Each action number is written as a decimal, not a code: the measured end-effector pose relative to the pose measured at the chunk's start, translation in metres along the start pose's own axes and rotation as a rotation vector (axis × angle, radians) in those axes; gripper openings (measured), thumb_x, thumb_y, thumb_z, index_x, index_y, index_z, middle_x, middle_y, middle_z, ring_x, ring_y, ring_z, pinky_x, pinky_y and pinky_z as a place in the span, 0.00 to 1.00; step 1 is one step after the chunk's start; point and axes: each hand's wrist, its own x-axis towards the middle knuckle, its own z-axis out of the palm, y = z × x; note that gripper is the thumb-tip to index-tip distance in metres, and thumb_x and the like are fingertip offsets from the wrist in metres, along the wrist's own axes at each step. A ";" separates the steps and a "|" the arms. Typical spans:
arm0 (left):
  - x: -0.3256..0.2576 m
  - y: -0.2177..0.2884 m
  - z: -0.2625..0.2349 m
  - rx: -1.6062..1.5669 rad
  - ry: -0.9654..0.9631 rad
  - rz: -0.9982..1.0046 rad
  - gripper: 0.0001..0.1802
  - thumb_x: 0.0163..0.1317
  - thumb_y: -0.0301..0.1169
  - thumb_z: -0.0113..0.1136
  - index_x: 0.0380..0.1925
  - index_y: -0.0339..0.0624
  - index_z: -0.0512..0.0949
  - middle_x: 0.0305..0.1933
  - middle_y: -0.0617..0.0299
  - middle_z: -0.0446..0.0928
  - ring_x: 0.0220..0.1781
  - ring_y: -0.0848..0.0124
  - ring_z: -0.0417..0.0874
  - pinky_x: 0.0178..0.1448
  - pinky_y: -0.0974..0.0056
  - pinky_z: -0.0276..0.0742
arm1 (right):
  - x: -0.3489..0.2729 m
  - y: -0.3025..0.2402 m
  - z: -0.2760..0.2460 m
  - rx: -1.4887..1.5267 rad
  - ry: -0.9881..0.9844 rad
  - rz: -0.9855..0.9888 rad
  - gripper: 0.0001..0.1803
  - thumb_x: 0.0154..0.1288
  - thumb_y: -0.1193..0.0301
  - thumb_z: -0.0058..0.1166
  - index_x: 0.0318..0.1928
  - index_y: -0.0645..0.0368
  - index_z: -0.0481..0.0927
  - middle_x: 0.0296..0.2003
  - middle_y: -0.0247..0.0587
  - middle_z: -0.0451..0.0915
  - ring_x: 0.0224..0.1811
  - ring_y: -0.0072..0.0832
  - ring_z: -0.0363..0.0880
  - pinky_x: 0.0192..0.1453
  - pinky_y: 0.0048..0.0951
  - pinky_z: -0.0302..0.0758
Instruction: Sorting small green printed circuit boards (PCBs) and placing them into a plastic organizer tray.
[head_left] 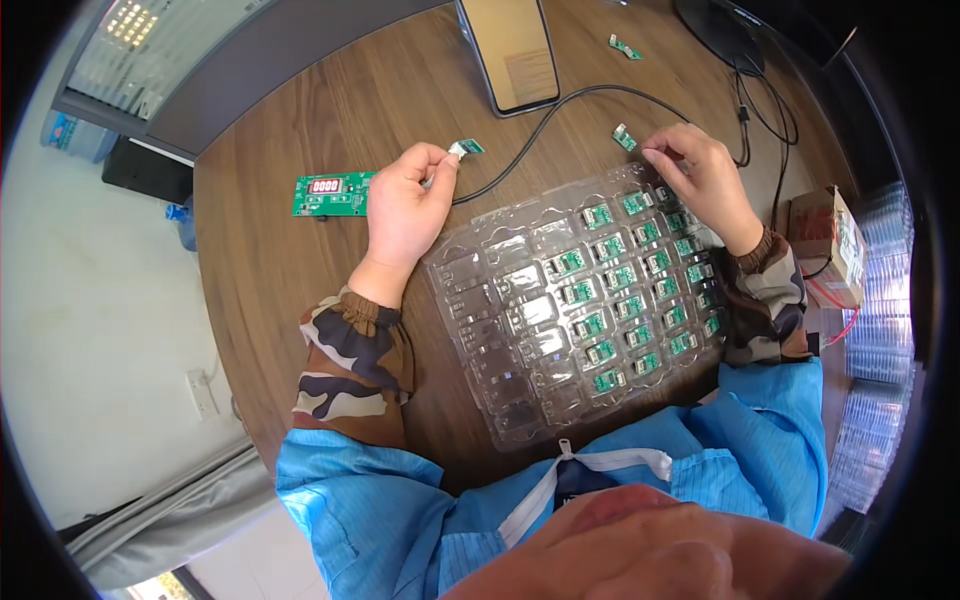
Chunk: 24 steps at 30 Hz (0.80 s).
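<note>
Jutting out, green board [472, 147] is pinched by left hand [408, 205]; right hand [706, 175] curled beside oblong board [624, 137], finger grip unclear.

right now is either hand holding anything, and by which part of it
The left hand pinches a small green board by its white end. The right hand is at another board; whether it grips that cannot be told.

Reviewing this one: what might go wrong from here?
The left hand pinches a small green board by one end, so it might slip.

The right sleeve overlaps the clear tray's edge and could disturb the boards seated there.

The black cable runs close by the left hand and might get snagged.
</note>
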 end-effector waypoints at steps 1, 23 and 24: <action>0.000 0.000 0.000 -0.004 0.004 0.003 0.05 0.56 0.28 0.56 0.24 0.39 0.76 0.15 0.72 0.67 0.16 0.79 0.61 0.21 0.73 0.58 | 0.000 0.003 0.002 -0.003 0.028 -0.066 0.04 0.55 0.77 0.55 0.32 0.63 0.77 0.29 0.35 0.77 0.26 0.25 0.69 0.32 0.20 0.67; 0.002 0.002 0.002 -0.002 0.002 0.004 0.05 0.56 0.27 0.56 0.23 0.39 0.76 0.15 0.73 0.66 0.16 0.81 0.59 0.21 0.75 0.57 | -0.002 0.021 0.018 0.008 0.095 -0.299 0.03 0.55 0.76 0.55 0.29 0.63 0.77 0.30 0.35 0.77 0.32 0.26 0.69 0.38 0.22 0.68; 0.002 0.003 0.002 -0.003 0.005 0.007 0.05 0.56 0.27 0.56 0.23 0.39 0.76 0.15 0.73 0.66 0.16 0.81 0.59 0.21 0.75 0.57 | -0.003 0.020 0.017 0.009 0.096 -0.300 0.03 0.55 0.76 0.55 0.29 0.63 0.77 0.29 0.35 0.77 0.32 0.26 0.69 0.38 0.22 0.68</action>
